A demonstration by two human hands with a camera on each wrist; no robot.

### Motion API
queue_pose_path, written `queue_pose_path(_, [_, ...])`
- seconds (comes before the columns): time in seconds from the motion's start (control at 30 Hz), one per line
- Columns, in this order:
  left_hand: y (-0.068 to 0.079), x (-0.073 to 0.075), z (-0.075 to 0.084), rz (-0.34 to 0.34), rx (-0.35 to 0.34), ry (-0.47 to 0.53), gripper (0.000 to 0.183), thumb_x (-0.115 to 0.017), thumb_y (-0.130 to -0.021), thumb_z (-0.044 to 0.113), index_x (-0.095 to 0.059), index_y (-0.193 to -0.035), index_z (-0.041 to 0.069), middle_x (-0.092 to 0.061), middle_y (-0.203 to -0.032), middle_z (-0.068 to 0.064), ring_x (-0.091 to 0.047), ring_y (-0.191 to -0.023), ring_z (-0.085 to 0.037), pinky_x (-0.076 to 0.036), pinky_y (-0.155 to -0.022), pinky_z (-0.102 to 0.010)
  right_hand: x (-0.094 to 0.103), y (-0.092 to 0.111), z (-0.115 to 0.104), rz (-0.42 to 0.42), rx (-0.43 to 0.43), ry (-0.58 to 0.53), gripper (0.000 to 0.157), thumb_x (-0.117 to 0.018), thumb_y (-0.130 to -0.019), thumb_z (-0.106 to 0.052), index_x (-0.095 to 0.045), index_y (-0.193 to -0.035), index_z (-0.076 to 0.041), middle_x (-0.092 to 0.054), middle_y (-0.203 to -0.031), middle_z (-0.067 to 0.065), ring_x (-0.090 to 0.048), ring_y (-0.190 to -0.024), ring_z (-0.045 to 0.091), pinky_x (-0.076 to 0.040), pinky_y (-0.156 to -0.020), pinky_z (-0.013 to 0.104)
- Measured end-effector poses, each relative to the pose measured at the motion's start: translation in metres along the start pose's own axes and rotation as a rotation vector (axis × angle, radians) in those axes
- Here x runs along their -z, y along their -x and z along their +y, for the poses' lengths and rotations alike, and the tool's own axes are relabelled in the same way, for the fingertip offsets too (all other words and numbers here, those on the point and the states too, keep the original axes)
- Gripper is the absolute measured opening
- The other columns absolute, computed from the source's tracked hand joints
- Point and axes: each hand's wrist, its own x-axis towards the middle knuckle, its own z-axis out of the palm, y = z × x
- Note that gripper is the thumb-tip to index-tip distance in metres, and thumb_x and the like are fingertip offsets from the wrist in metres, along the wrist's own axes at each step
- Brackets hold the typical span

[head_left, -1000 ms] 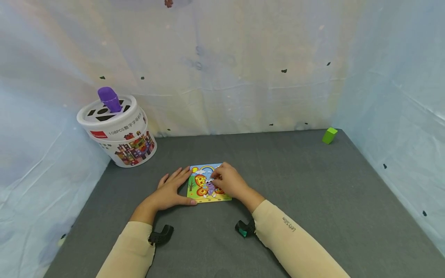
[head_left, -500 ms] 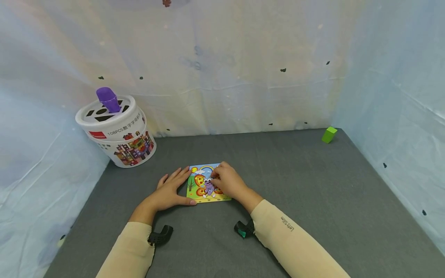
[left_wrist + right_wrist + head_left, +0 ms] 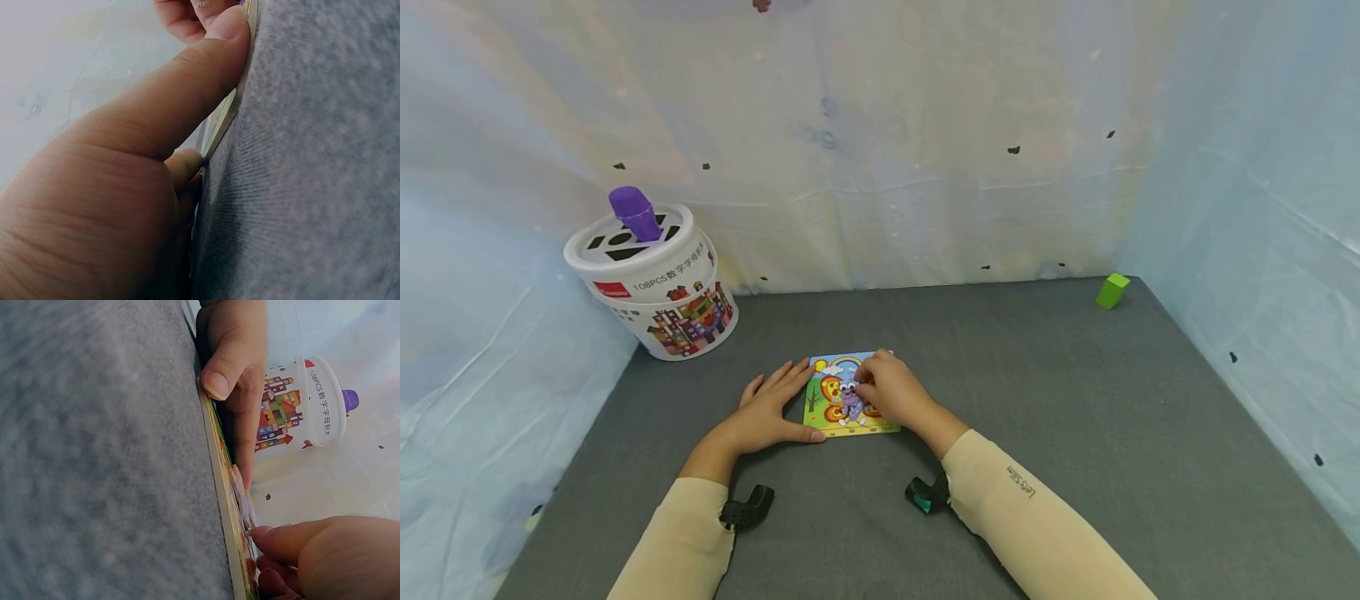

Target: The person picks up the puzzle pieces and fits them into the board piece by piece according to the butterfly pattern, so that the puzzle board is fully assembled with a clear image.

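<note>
A small square picture puzzle board (image 3: 815,419) with a cartoon butterfly lies flat on the grey cloth. My left hand (image 3: 765,419) rests along its left side, fingers spread and straight, thumb at the lower edge. In the left wrist view, the thumb (image 3: 187,81) lies against the board's edge. My right hand (image 3: 897,393) is over the board's right half, with curled fingers. Its thumb and fingers pinch a purple puzzle piece (image 3: 242,495), slightly raised at the board's surface in the right wrist view. The right hand hides part of the picture.
A white bucket (image 3: 688,325) with a slotted lid stands at the back left, a purple block (image 3: 636,215) sticking out of its lid. A green block (image 3: 1112,291) sits in the back right corner. Pale curtains (image 3: 910,167) border the table (image 3: 1037,400) behind and at the sides.
My right fingers have shifted very slightly at the purple piece, and a little more of the board's top right edge shows. The left hand has stayed in place.
</note>
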Motion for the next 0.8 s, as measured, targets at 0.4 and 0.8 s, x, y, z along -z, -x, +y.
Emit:
queue_pose_path(0.4, [0.000,0.000,-0.001,0.001,0.008,-0.002,0.122,-0.087,-0.083,0.069,-0.028,-0.176,0.018,-0.019,-0.181,-0.002,-0.009,-0.165,-0.034,0.004,-0.124,-0.067,0.003,0.001,0.001,0.008,-0.033,-0.035,0.014,-0.071,-0.109,-0.011,-0.076,-0.120,-0.006,-0.065,-0.109,0.004,-0.063,-0.100,0.020,-0.056,-0.088,0.038])
queue_pose_path(0.8, [0.000,0.001,-0.001,-0.003,0.000,0.000,0.123,-0.086,-0.082,0.071,-0.027,-0.176,0.018,-0.018,-0.181,-0.002,-0.008,-0.165,-0.033,0.005,-0.125,-0.065,0.013,0.022,-0.021,-0.164,0.259,0.348,0.041,-0.073,-0.108,-0.036,-0.071,-0.142,-0.013,-0.063,-0.149,0.006,-0.053,-0.142,0.030,-0.046,-0.111,0.055])
